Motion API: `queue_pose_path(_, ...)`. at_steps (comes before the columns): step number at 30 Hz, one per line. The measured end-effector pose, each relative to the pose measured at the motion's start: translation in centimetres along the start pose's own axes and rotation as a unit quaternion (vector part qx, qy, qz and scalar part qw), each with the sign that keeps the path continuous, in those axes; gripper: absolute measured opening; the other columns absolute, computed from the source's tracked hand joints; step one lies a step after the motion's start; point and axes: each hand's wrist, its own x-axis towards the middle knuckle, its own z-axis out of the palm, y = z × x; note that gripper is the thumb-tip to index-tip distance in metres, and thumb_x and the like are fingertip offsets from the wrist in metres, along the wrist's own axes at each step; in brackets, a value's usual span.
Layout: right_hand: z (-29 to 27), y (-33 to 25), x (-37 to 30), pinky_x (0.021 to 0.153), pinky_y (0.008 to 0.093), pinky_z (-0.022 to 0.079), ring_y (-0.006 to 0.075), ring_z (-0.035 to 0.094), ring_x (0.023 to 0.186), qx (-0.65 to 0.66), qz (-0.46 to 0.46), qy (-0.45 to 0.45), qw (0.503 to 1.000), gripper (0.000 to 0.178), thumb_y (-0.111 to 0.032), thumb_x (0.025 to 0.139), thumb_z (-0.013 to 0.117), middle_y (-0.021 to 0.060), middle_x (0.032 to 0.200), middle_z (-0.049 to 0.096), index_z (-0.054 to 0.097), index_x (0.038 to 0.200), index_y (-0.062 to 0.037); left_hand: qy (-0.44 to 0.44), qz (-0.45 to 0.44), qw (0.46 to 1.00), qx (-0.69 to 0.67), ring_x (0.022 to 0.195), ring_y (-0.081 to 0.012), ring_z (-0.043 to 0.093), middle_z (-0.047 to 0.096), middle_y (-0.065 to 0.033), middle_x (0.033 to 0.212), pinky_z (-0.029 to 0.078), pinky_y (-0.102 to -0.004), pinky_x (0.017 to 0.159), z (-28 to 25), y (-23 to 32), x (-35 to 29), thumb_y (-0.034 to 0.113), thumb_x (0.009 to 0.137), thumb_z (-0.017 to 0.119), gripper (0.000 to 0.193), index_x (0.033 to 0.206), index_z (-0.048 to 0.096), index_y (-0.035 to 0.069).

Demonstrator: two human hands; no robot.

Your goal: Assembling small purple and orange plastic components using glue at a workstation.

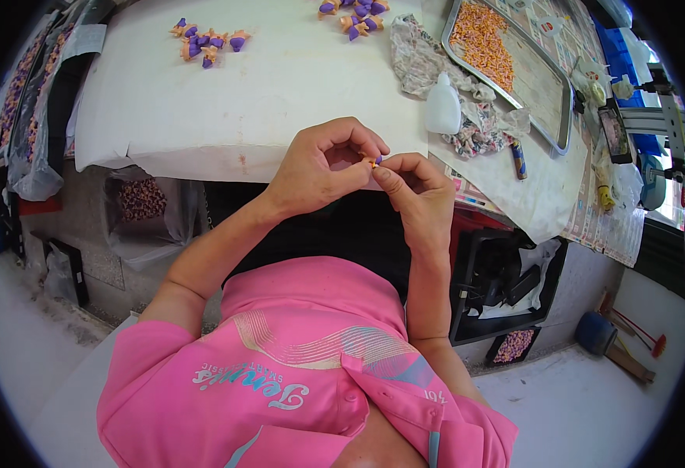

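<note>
"Two hands, one tiny thing: where exactly is it?"

"The small purple-and-orange piece (376, 162) sits right between the fingertips, over the table's (272, 101) near edge. The left hand (319, 171) pinches it with thumb and forefinger from one side; the right hand (417, 191) closes thumb and forefinger on it from the other."

"Why both?"

"It's so small that one grip would probably let it turn. Two opposed pinches look steadier, though the tips hide most of it, so I can't tell its exact shape."

"And the white bottle (443, 108)?"

"Just beyond the right fingers, a little to their right. I'd guess it's there for an easy reach."

"The metal tray (537, 74)?"

"Farther beyond them, to the right. Its raised rim presumably keeps those loose orange bits (479, 47) from scattering. Crumpled sheeting (420, 58) lies between tray and bottle on one side."

"Any pieces like the held one?"

"A left cluster (206, 39), well beyond the left fingers, and a far cluster (356, 15) more directly ahead of them. Both sit apart from the fingers, perhaps so nothing gets knocked."
</note>
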Motion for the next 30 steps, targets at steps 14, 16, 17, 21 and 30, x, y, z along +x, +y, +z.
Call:
queue_pose_path(14,0.8,1.0,-0.3,0.047,0.0163,0.03,0.0011,0.045,0.057,0.015,-0.015,0.02,1.0,0.012,-0.008,0.086,0.072,-0.002,0.077,0.062,0.065,0.093,-0.0005,0.004,0.018,1.0,-0.007,0.089,-0.0097,0.059,0.061,-0.0079,0.1,0.052,-0.0254,0.081,0.0,-0.2,-0.4,-0.006,0.083,0.058,0.007,0.088,0.057,-0.001)
queue_pose_path(16,0.8,1.1,-0.3,0.047,0.0163,0.03,0.0011,0.045,0.057,0.016,-0.013,0.018,1.0,0.012,-0.008,0.086,0.072,-0.002,0.076,0.061,0.065,0.093,-0.0007,-0.014,0.013,1.0,0.009,0.097,-0.0129,0.059,0.06,-0.0106,0.107,0.05,-0.0289,0.088,-0.4,-0.4,-0.5,-0.009,0.082,0.055,0.016,0.094,0.057,0.001)
queue_pose_path(17,0.7,1.1,-0.2,0.047,0.0163,0.03,0.0011,0.045,0.057,0.014,-0.016,0.012,1.0,0.012,-0.008,0.086,0.072,-0.002,0.077,0.061,0.065,0.093,-0.0008,-0.014,0.012,1.0,0.009,0.097,-0.0129,0.059,0.06,-0.0106,0.107,0.05,-0.0289,0.088,-0.4,-0.4,-0.6,-0.009,0.082,0.055,0.016,0.094,0.057,0.001)
queue_pose_path(21,0.4,0.7,-0.2,0.047,0.0166,0.031,0.0018,0.045,0.056,0.041,-0.001,-0.013,0.999,0.012,-0.008,0.086,0.072,-0.0016,0.077,0.062,0.065,0.093,-0.0009,-0.007,0.01,1.0,-0.005,0.097,-0.0127,0.059,0.06,-0.0103,0.106,0.05,-0.0288,0.088,-0.1,-0.4,-0.6,-0.009,0.082,0.055,0.016,0.094,0.057,0.001)
queue_pose_path(30,0.0,1.0,-0.3,0.045,0.0165,0.033,0.0029,0.047,0.055,0.048,0.007,0.003,0.999,0.013,-0.008,0.087,0.071,-0.0001,0.079,0.062,0.064,0.095,-0.001,-0.009,0.021,1.0,-0.008,0.096,-0.013,0.059,0.061,-0.0106,0.104,0.05,-0.0291,0.088,0.4,-0.8,-0.4,-0.009,0.081,0.054,0.016,0.094,0.057,0.0)
